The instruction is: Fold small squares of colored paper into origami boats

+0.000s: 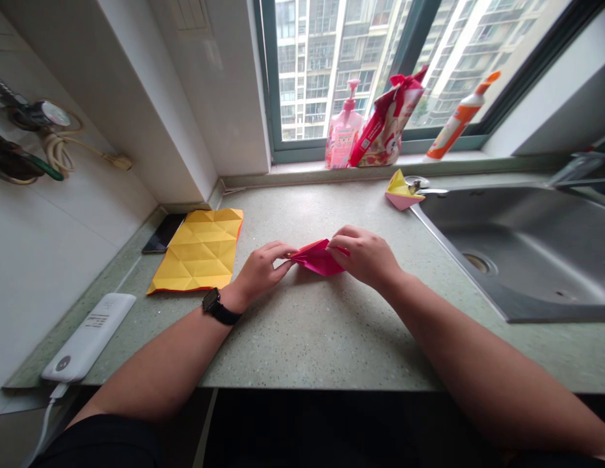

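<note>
A folded pink origami paper (319,260) with an orange edge is between my two hands, over the middle of the counter. My left hand (265,268), wearing a black watch at the wrist, pinches its left tip between thumb and fingers. On the other side, my right hand (365,255) grips the upper right part, and its fingers hide that end. Left of my left hand lies yellow creased paper (198,250) with an orange-red edge. A small yellow and pink folded paper boat (401,192) stands by the sink corner.
A steel sink (517,311) takes up the right side. On the window ledge stand a pink pump bottle (343,133), a red bag (388,123) and an orange-white bottle (456,127). At left are a dark phone (162,233) and a white power bank (88,338) with a cable.
</note>
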`<state>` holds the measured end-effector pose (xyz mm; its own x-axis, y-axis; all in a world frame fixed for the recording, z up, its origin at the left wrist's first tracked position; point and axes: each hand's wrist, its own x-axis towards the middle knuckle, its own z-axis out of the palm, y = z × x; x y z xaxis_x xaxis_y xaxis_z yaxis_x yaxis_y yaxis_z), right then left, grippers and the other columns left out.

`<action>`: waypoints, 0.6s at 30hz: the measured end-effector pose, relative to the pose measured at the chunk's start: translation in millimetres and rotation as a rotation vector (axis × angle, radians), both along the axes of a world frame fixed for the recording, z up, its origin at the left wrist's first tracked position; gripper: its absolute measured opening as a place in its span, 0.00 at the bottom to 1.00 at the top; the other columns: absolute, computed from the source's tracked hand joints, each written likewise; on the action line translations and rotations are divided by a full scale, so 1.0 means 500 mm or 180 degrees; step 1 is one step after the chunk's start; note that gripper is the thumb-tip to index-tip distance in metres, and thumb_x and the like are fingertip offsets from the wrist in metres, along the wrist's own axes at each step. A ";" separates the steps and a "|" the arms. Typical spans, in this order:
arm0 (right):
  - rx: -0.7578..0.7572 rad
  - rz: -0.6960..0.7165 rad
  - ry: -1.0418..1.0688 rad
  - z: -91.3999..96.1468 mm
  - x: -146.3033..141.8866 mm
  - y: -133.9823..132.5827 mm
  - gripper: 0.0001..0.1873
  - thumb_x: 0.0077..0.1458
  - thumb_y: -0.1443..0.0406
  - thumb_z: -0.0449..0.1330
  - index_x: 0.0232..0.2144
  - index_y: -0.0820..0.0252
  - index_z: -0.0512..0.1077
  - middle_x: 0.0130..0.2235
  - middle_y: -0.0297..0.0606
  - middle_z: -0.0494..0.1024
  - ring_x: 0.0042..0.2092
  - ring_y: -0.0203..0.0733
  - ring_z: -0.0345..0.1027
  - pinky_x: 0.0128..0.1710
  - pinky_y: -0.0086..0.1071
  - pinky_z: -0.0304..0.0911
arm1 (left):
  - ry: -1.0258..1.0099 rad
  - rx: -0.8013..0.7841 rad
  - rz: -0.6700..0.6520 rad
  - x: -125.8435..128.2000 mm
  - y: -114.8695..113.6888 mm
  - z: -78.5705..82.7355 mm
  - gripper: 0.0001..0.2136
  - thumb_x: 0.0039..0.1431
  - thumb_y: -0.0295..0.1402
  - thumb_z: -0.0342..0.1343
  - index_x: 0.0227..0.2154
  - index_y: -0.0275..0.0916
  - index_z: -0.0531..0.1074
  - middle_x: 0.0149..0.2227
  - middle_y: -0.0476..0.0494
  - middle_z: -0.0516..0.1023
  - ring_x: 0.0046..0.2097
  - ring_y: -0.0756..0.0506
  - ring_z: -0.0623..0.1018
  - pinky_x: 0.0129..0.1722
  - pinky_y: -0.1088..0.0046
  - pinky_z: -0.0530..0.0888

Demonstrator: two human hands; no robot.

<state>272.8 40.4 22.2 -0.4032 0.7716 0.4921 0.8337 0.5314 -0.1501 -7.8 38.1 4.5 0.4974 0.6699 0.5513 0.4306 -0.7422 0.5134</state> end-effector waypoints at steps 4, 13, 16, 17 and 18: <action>-0.0059 0.0337 0.0017 -0.003 -0.004 0.001 0.14 0.69 0.64 0.60 0.33 0.52 0.84 0.44 0.42 0.84 0.40 0.46 0.75 0.41 0.41 0.69 | 0.0023 0.0052 -0.0018 -0.002 0.002 -0.004 0.11 0.73 0.29 0.61 0.55 0.42 0.78 0.50 0.41 0.85 0.49 0.43 0.85 0.52 0.62 0.82; 0.0008 0.0452 -0.0064 -0.020 -0.008 0.006 0.11 0.67 0.66 0.64 0.35 0.49 0.87 0.49 0.42 0.82 0.44 0.47 0.74 0.48 0.44 0.72 | 0.0146 0.0193 -0.0046 -0.004 0.010 -0.011 0.08 0.73 0.25 0.59 0.49 0.41 0.80 0.55 0.38 0.81 0.56 0.42 0.82 0.57 0.58 0.81; 0.0087 0.0486 -0.0097 -0.028 -0.010 0.011 0.12 0.66 0.68 0.65 0.32 0.50 0.86 0.51 0.43 0.82 0.46 0.49 0.74 0.50 0.45 0.72 | 0.0124 0.0078 -0.0003 -0.001 0.012 -0.010 0.09 0.73 0.25 0.58 0.50 0.41 0.80 0.53 0.39 0.82 0.54 0.42 0.83 0.57 0.59 0.81; 0.0118 0.0487 -0.0088 -0.030 -0.009 0.013 0.12 0.66 0.68 0.65 0.32 0.51 0.86 0.52 0.44 0.82 0.47 0.49 0.74 0.51 0.46 0.72 | 0.0111 0.0050 0.0009 0.000 0.013 -0.010 0.10 0.73 0.25 0.58 0.51 0.41 0.80 0.52 0.39 0.83 0.54 0.42 0.83 0.57 0.59 0.81; 0.0139 0.0480 -0.0067 -0.031 -0.008 0.015 0.12 0.66 0.68 0.65 0.32 0.51 0.86 0.53 0.43 0.82 0.48 0.50 0.74 0.51 0.47 0.73 | 0.0096 0.0030 0.0018 0.001 0.013 -0.010 0.10 0.73 0.25 0.58 0.52 0.41 0.80 0.52 0.40 0.83 0.54 0.42 0.83 0.58 0.59 0.81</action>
<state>268.7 47.8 6.7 -0.5235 0.6795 0.5141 0.7467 0.6564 -0.1073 -7.1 44.8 -0.5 0.5100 0.6676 0.5423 0.4501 -0.7444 0.4932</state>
